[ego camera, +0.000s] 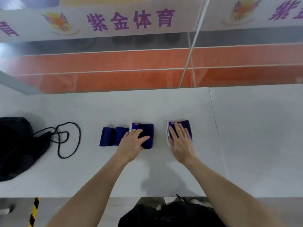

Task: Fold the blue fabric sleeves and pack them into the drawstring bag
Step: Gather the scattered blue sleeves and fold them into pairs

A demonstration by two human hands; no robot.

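Three folded blue fabric sleeves lie in a row on the white table [114, 174]. The left sleeve [109, 136] lies alone and untouched. My left hand [132, 145] rests flat on the middle sleeve [146, 131], fingers straight and pointing right. The right sleeve [186, 126], with a white edge and a small red mark, lies under the flat palm of my right hand [180, 141]. At the table's left edge sits the black drawstring bag [14, 145], its black cord [68, 138] looped loosely toward the sleeves.
A glass partition [147, 66] with purple lettering stands right behind the table's far edge. A seam in the table [214, 112] runs to the right of the sleeves. A yellow-and-black striped post [34, 210] stands below the near edge.
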